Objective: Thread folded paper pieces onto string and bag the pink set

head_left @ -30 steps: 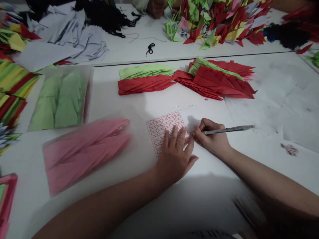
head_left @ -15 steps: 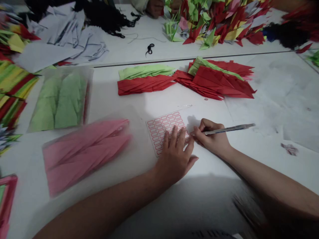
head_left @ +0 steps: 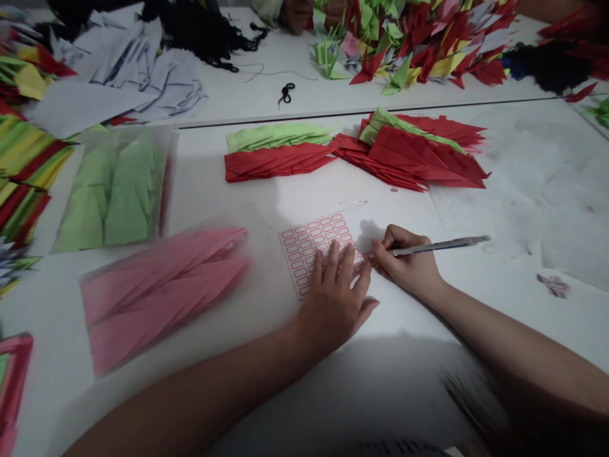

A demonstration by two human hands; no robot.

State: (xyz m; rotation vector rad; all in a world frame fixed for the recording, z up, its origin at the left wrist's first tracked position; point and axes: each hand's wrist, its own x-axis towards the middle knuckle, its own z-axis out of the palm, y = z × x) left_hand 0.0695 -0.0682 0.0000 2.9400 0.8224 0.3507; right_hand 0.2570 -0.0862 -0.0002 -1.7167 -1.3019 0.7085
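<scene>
A sheet of red-bordered label stickers (head_left: 314,231) lies on the white table in front of me. My left hand (head_left: 333,295) rests flat across its lower part, fingers spread, covering some of the labels. At the sheet's right edge, my right hand (head_left: 406,260) is closed around a clear-barrelled pen (head_left: 442,245), which slants back to the right. The pen's tip sits close to the sheet, beside my left fingers; whether it touches is hard to make out. To the left, a plastic bag of folded pink paper (head_left: 166,292) lies on the table.
A bag of green folded paper (head_left: 109,190) is at the left. Behind the sheet lie red folded papers (head_left: 280,162) and a larger red stack (head_left: 419,152). Farther back are a heap of colourful paper cranes (head_left: 409,44), black thread (head_left: 287,93) and another person's hand (head_left: 297,14).
My right hand and the pen have shifted very slightly, with the pen's back end a little farther right. My left hand and the label sheet have stayed put.
</scene>
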